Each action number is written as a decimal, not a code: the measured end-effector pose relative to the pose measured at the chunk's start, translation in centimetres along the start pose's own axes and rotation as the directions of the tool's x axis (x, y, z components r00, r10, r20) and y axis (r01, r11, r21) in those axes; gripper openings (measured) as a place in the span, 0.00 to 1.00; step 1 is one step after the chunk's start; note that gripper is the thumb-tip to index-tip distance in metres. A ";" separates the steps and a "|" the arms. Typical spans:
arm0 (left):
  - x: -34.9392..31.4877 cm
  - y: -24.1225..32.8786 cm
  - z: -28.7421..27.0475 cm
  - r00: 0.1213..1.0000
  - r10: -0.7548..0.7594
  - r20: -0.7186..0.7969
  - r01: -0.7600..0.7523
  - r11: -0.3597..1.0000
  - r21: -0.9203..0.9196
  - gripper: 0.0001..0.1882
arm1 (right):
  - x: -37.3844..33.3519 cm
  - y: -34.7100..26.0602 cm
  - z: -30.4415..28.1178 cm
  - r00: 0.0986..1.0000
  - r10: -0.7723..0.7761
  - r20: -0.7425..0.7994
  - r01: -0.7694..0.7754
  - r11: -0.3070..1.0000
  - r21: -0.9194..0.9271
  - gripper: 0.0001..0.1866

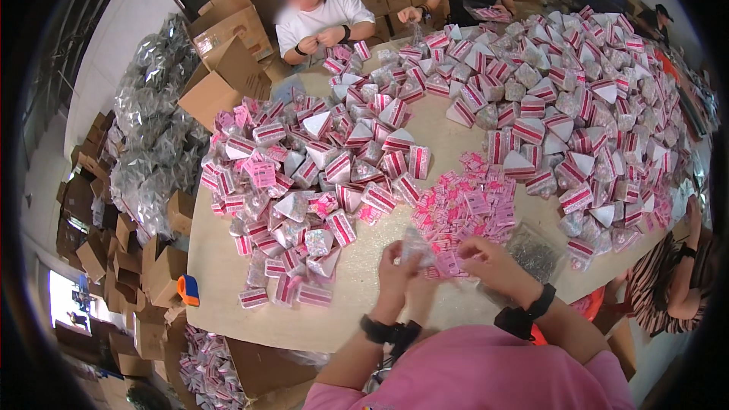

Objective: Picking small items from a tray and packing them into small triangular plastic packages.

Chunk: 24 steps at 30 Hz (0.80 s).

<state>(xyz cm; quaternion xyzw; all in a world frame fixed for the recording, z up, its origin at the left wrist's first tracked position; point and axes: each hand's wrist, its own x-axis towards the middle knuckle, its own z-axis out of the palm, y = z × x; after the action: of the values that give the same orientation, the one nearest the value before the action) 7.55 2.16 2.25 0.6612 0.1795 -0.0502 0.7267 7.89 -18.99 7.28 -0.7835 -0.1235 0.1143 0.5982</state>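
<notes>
My left hand [396, 272] is closed on a small clear plastic bag [418, 247], held up just over the near edge of a pile of pink printed cards [467, 205]. To its right, my right hand [490, 262] hovers by the same pile with its fingers drawn together; what they grip, if anything, is too small to make out. A clear bag of small grey metal pieces [535, 250] lies beyond my right wrist. Left of the cards spreads a heap of wedge-shaped, pink-and-white striped pieces [338, 228] in clear wrapping.
A larger heap of the same wedges [562, 125] fills the table's [372, 296] right side. An orange-and-blue tape dispenser [187, 290] sits at the left edge. Cardboard boxes [228, 83] and silvery bags [152, 137] stand left. Co-workers [326, 15] work across the table and at right.
</notes>
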 end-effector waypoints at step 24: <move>0.3 -7.0 2.9 0.884 -0.081 0.459 -0.125 0.907 0.401 0.12 | -10.5 14.1 -4.4 0.976 0.213 -0.055 -0.175 0.604 -0.778 0.10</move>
<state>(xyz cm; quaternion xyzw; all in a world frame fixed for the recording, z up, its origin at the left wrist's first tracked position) 6.25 -1.52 -4.31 0.7721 -0.0229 -0.2365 0.5895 0.26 -30.02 -4.88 -0.9706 -0.0880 0.1308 0.1821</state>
